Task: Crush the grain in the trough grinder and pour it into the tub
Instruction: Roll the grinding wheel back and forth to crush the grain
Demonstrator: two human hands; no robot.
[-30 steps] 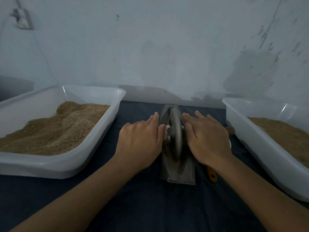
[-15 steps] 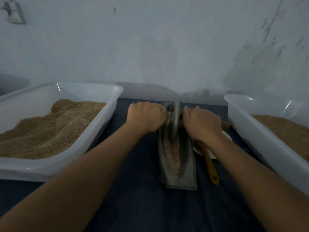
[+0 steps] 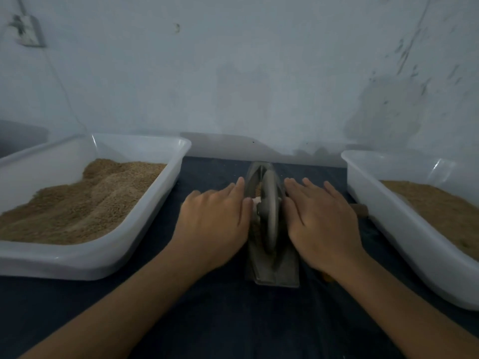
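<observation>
Pale, scuffed wall (image 3: 259,73) closes off the far edge of the tabletop (image 3: 233,320), which is covered in dark cloth. Largest on it are two white plastic tubs: the left tub (image 3: 108,257) along the left edge, heaped with brown grain (image 3: 85,203), and the right tub (image 3: 388,229) along the right edge, holding a flatter layer. Between them, running from near the far edge toward the person, sits the trough grinder (image 3: 274,270), a narrow metal boat with a disc wheel (image 3: 269,213) standing upright in its channel. It looks heavy, rigid and smooth, so it should stay put under rolling but would likely need both hands under its ends to lift and tip. A little grain shows in the channel beside the wheel. The left hand (image 3: 215,224) and right hand (image 3: 321,224) lie flat either side of the wheel, fingers straight and relaxed, apparently pressing on the axle, which is hidden beneath them. Open room is narrow: each tub wall stands near the hands, while the near edge offers the most free cloth. A brown handle end (image 3: 360,209) pokes out by the right tub.
</observation>
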